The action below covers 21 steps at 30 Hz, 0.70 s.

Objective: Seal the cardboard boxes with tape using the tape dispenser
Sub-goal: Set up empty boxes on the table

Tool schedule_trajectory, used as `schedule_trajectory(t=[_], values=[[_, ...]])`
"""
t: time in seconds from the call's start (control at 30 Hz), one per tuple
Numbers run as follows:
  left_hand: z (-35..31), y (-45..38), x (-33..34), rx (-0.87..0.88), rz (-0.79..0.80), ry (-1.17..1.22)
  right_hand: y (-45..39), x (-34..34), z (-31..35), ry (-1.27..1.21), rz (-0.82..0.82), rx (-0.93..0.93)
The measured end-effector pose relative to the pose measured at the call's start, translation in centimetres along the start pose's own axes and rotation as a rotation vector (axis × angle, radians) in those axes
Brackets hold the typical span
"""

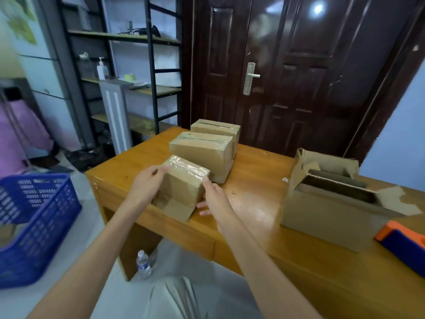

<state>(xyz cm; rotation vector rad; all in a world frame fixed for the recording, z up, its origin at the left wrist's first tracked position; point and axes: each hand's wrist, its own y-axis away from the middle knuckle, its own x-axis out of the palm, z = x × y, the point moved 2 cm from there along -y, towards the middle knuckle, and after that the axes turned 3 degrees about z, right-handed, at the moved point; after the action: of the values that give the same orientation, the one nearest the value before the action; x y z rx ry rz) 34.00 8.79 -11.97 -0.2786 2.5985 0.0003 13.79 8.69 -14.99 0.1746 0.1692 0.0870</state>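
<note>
- At the near left corner of the table (253, 196), the small box (184, 183) sits between both hands, its top face already covered in shiny, crinkled clear tape.
- The left hand (147, 183) holds the box's left side, thumb and fingers curled at its upper corner; the right hand (213, 199) lies against the right side with fingers fairly straight, pressing rather than gripping (whether it is smoothing the tape end down I cannot tell).
- A loose brown flap sticks out at the box's near bottom edge, so this one looks only half closed: top taped, the lower end probably still to do.
- Behind it, two larger boxes stand in a row: the middle box (202, 150) and the far box (216, 128) each show a glossy tape strip along the top seam, and they read as finished.
- On the right, the open box (326, 203) has its flaps up and a torn, ragged edge; it is untaped and seems to be the main work left.
- The tape dispenser (402, 242), orange and blue smooth plastic, lies on the table at the far right edge, well apart from both hands.
- The cardboard is matt, tan and sharp-edged; the table is glossy varnished wood catching the light.
</note>
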Motion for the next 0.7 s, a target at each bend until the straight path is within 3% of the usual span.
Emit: schedule_trajectory(t=[0.1, 0.17, 0.27, 0.33, 0.47, 0.6, 0.7], values=[[-1.8, 1.5, 0.0, 0.14, -0.095, -0.015, 1.3, -1.6, 2.1, 0.001, -0.036, -0.052], [-3.4, 3.3, 0.6, 0.364, -0.147, -0.001, 2.5, -4.0, 3.4, -0.035, -0.034, -0.083], [-4.0, 5.1, 3.3, 0.601, -0.107, 0.03, 3.8, -8.3, 4.4, -0.135, -0.091, -0.1], [-3.5, 5.6, 6.0, 0.563, -0.008, 0.079, 4.1, -10.2, 3.4, -0.079, -0.222, -0.141], [-2.3, 4.9, 10.2, 0.303, 0.124, 0.356, 4.0, -11.2, -0.8, 0.159, -0.369, -0.24], [-1.1, 4.0, 13.3, 0.224, 0.14, 0.207, 4.1, -11.6, -4.8, 0.483, -0.456, -0.276], [-1.5, 3.2, 15.3, 0.214, 0.134, 0.141, 4.3, -12.2, -5.8, 0.552, -0.495, -0.253]])
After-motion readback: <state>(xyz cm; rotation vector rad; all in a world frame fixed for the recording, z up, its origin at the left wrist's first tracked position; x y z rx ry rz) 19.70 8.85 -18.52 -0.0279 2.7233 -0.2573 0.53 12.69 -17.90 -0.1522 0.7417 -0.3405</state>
